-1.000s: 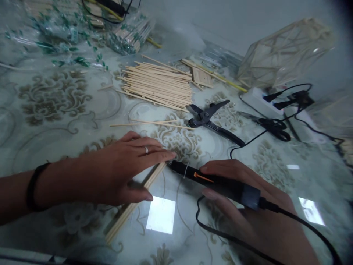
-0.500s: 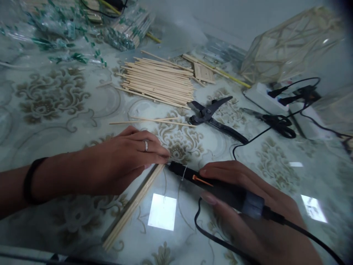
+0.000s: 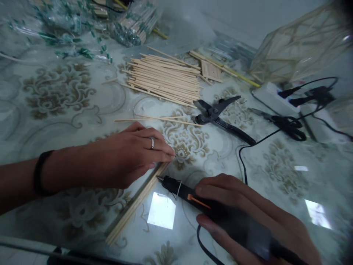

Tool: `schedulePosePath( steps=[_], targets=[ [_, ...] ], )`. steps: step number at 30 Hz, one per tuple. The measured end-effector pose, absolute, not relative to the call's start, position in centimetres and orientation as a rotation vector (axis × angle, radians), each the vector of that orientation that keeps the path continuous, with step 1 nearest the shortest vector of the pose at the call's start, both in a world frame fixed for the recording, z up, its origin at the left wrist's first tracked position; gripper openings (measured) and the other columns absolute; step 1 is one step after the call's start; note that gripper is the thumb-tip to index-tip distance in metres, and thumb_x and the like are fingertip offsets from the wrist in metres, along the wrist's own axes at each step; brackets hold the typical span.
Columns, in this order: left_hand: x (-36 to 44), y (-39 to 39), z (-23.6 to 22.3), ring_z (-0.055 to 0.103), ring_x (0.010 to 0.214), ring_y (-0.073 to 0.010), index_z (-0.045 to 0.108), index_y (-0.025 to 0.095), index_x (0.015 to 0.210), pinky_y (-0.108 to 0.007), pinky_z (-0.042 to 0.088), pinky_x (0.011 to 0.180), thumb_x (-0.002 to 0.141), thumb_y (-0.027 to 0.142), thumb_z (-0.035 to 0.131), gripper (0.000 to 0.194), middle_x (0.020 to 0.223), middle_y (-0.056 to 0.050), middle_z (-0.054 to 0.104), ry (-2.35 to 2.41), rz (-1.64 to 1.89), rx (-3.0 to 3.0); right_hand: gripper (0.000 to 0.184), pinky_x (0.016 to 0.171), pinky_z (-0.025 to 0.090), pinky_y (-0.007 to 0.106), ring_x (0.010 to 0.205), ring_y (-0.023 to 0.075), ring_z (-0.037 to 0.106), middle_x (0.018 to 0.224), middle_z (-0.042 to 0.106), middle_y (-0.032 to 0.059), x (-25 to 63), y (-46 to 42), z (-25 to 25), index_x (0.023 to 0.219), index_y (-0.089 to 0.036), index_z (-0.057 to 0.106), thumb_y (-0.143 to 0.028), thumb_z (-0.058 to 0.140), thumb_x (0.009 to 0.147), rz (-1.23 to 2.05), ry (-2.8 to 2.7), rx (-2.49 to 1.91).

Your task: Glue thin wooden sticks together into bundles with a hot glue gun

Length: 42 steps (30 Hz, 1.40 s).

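My left hand (image 3: 118,156), with a ring and a dark wristband, presses its fingertips together on the far end of a bundle of thin wooden sticks (image 3: 135,207). The sticks lie side by side at a slant on the table. In my right hand (image 3: 248,209) is a black corded hot glue pen (image 3: 212,206) with an orange trigger. Its fine metal tip meets the right side of the sticks, just below my left fingertips. The undersides of my left fingers are hidden.
Beyond my hands lie loose sticks (image 3: 158,118), a stick pile (image 3: 165,79), black-handled cutters (image 3: 220,117) and scissors (image 3: 289,127). Power strips (image 3: 275,96) with cords stand at right, below a stick-framed lantern shape (image 3: 292,48). Plastic-wrapped bundles (image 3: 136,24) are at the back.
The pen tip has moved from the sticks' far end, at my left fingertips, a little down along their side toward me. My left hand stays on the sticks; the view has shifted slightly.
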State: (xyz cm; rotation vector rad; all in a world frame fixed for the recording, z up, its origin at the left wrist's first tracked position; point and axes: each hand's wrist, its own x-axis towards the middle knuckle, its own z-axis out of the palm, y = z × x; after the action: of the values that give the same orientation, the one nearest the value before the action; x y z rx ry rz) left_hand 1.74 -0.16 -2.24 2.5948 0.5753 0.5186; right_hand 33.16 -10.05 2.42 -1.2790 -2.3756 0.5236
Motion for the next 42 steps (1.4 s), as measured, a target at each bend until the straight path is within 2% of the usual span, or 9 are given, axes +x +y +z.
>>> schedulePosePath(
  steps=[4, 9, 12, 15, 21, 29, 34, 37, 42],
  targets=[
    [1.6, 0.0, -2.2, 0.073, 0.137, -0.0297, 0.076, 0.023, 0.136, -0.047, 0.045, 0.115, 0.11, 0.013, 0.064, 0.03, 0.146, -0.005, 0.086, 0.578, 0.549, 2.656, 0.018, 0.07, 0.079, 0.03, 0.086, 0.0294, 0.093, 0.114, 0.09, 0.0013, 33.0, -9.9, 2.7, 0.13, -0.042, 0.071, -0.046, 0.069, 0.113, 0.528, -2.383, -1.258],
    [1.6, 0.1, -2.2, 0.073, 0.132, -0.0304, 0.076, 0.023, 0.13, -0.048, 0.047, 0.11, 0.114, 0.018, 0.064, 0.021, 0.141, -0.003, 0.088, 0.587, 0.558, 2.709, 0.013, 0.064, 0.077, 0.028, 0.08, 0.027, 0.091, 0.107, 0.087, 0.0012, 32.3, -9.9, 2.5, 0.127, -0.042, 0.07, -0.05, 0.063, 0.118, 0.557, -2.31, -1.251],
    [1.4, 0.3, -2.1, 0.074, 0.131, -0.0306, 0.076, 0.026, 0.13, -0.048, 0.046, 0.11, 0.113, 0.018, 0.066, 0.021, 0.144, 0.0, 0.087, 0.588, 0.509, 2.74, 0.022, 0.072, 0.077, 0.026, 0.086, 0.0261, 0.092, 0.114, 0.087, -0.0001, 32.8, -10.2, 2.0, 0.135, -0.044, 0.07, -0.044, 0.069, 0.113, 0.618, -2.343, -1.229],
    [1.1, 0.5, -1.7, 0.074, 0.134, -0.0315, 0.075, 0.028, 0.135, -0.048, 0.047, 0.109, 0.109, 0.02, 0.077, 0.027, 0.148, 0.001, 0.085, 0.557, 0.45, 2.765, 0.033, 0.074, 0.078, 0.025, 0.091, 0.0268, 0.092, 0.12, 0.087, -0.001, 33.3, -10.3, 1.8, 0.141, -0.045, 0.07, -0.041, 0.074, 0.108, 0.671, -2.368, -1.222],
    [1.2, 0.1, -1.1, 0.076, 0.127, -0.0334, 0.074, 0.027, 0.126, -0.047, 0.051, 0.103, 0.106, 0.027, 0.087, 0.024, 0.145, 0.0, 0.086, 0.587, 0.356, 2.807, 0.021, 0.072, 0.075, 0.021, 0.085, 0.0226, 0.091, 0.115, 0.087, -0.0021, 33.0, -10.2, 2.3, 0.134, -0.043, 0.069, -0.05, 0.069, 0.114, 0.59, -2.391, -1.235],
    [1.8, -0.8, -1.6, 0.078, 0.126, -0.0316, 0.075, 0.02, 0.131, -0.047, 0.058, 0.107, 0.113, 0.034, 0.08, 0.023, 0.141, -0.005, 0.087, 0.724, 0.514, 2.9, 0.033, 0.08, 0.079, 0.036, 0.09, 0.0289, 0.089, 0.118, 0.086, 0.0004, 34.3, -11.2, 2.0, 0.137, -0.042, 0.073, -0.039, 0.07, 0.104, 0.591, -2.342, -1.272],
    [2.1, -0.9, -1.6, 0.08, 0.121, -0.0289, 0.077, 0.022, 0.128, -0.045, 0.06, 0.104, 0.117, 0.033, 0.071, 0.017, 0.136, -0.003, 0.089, 0.753, 0.595, 2.909, 0.032, 0.073, 0.076, 0.036, 0.087, 0.0283, 0.087, 0.113, 0.086, 0.0017, 33.7, -11.1, 2.2, 0.133, -0.04, 0.074, -0.03, 0.067, 0.103, 0.681, -2.288, -1.268],
    [2.0, -0.7, -1.6, 0.08, 0.121, -0.0294, 0.078, 0.022, 0.129, -0.047, 0.06, 0.104, 0.118, 0.033, 0.07, 0.018, 0.137, -0.002, 0.089, 0.752, 0.585, 2.897, 0.032, 0.075, 0.075, 0.035, 0.091, 0.0275, 0.088, 0.115, 0.086, 0.0017, 33.6, -10.8, 2.3, 0.134, -0.039, 0.074, -0.031, 0.069, 0.104, 0.687, -2.296, -1.255],
    [1.9, -0.7, -1.7, 0.079, 0.124, -0.0294, 0.077, 0.021, 0.132, -0.047, 0.059, 0.106, 0.118, 0.033, 0.069, 0.019, 0.14, -0.002, 0.088, 0.746, 0.586, 2.889, 0.023, 0.076, 0.071, 0.024, 0.088, 0.019, 0.085, 0.113, 0.084, -0.0024, 33.4, -10.3, 2.7, 0.131, -0.038, 0.073, -0.037, 0.07, 0.109, 0.777, -2.286, -1.215]
  ],
)
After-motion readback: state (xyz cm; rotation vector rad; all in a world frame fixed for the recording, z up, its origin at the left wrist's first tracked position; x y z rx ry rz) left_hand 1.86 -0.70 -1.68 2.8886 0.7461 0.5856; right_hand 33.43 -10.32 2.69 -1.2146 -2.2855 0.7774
